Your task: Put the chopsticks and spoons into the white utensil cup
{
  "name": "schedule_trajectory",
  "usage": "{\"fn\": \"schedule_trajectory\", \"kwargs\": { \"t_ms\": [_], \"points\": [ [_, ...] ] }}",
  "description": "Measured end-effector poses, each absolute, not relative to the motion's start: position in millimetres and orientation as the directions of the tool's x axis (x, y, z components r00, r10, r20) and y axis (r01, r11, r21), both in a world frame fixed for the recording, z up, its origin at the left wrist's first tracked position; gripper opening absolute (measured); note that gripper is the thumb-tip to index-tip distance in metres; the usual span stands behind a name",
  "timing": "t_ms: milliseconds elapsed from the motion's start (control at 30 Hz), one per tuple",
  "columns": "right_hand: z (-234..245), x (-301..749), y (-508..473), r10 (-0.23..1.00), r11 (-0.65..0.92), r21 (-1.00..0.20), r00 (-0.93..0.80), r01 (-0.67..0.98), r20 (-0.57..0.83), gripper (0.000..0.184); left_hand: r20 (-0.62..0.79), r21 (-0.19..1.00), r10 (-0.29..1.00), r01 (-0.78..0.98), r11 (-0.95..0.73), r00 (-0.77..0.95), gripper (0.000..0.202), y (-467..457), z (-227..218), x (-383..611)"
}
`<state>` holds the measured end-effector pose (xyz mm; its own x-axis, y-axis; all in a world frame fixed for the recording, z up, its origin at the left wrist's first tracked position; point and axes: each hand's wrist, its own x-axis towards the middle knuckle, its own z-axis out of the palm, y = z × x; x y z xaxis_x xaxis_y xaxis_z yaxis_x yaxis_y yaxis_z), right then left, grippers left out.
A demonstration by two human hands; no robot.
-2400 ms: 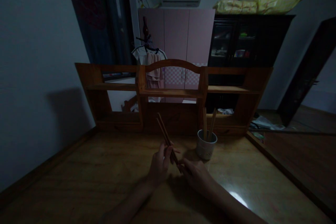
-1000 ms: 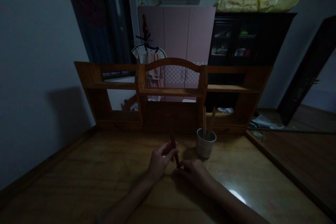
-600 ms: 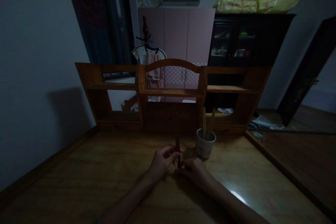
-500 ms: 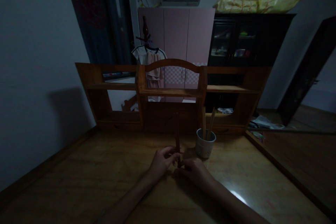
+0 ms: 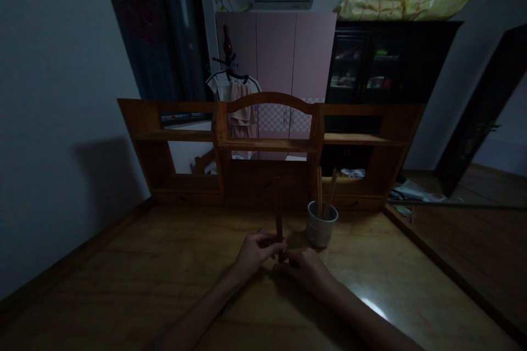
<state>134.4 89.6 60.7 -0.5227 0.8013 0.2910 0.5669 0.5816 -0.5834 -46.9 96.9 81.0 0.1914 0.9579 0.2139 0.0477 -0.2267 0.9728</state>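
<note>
Upright between my hands stand reddish-brown chopsticks (image 5: pixel 279 203), pressed close together; how many there are is hard to tell in the dim light. The fingers and thumb of my left hand (image 5: pixel 257 252) pinch them a little above their lower ends. Lower down, my right hand (image 5: pixel 307 269) closes its fingers round the bottom ends, near the tabletop. Just beyond my right hand stands a light metal cup (image 5: pixel 321 232) with several paler chopsticks (image 5: pixel 329 197) leaning in it. A small grey edge shows behind my left hand; what it belongs to is hidden.
The wooden table (image 5: pixel 144 263) carries a wooden shelf unit (image 5: pixel 267 145) along its far side. A white wall (image 5: pixel 61 120) borders the left. Beyond are a pink wardrobe (image 5: pixel 275 55), a dark cabinet (image 5: pixel 391 66) and clothes on a stand (image 5: pixel 228 46).
My left fingers have shifted slightly on the chopsticks, and a grey edge now shows behind that hand. My right hand and the cup stay nearly where they were.
</note>
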Motion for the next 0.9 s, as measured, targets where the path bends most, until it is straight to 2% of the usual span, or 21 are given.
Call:
{"fn": "schedule_trajectory", "kwargs": {
  "t_ms": [333, 633, 900],
  "points": [
    [60, 133, 90, 0.796, 0.592, -0.549, -0.534, 0.59, 0.284, 0.016, 0.274, 0.952, 0.944, 0.091, -0.294, 0.185, 0.027, 101, 75, -48],
    [72, 133, 80, 0.77, 0.635, -0.467, -0.548, 0.615, 0.326, 0.018, 0.232, 0.972, 0.946, -0.027, -0.232, 0.224, 0.026, 101, 75, -49],
    [75, 132, 77, 0.771, 0.637, -0.466, -0.521, 0.614, 0.366, 0.018, 0.208, 0.976, 0.948, -0.108, -0.187, 0.24, 0.032, 101, 74, -47]
  ]
}}
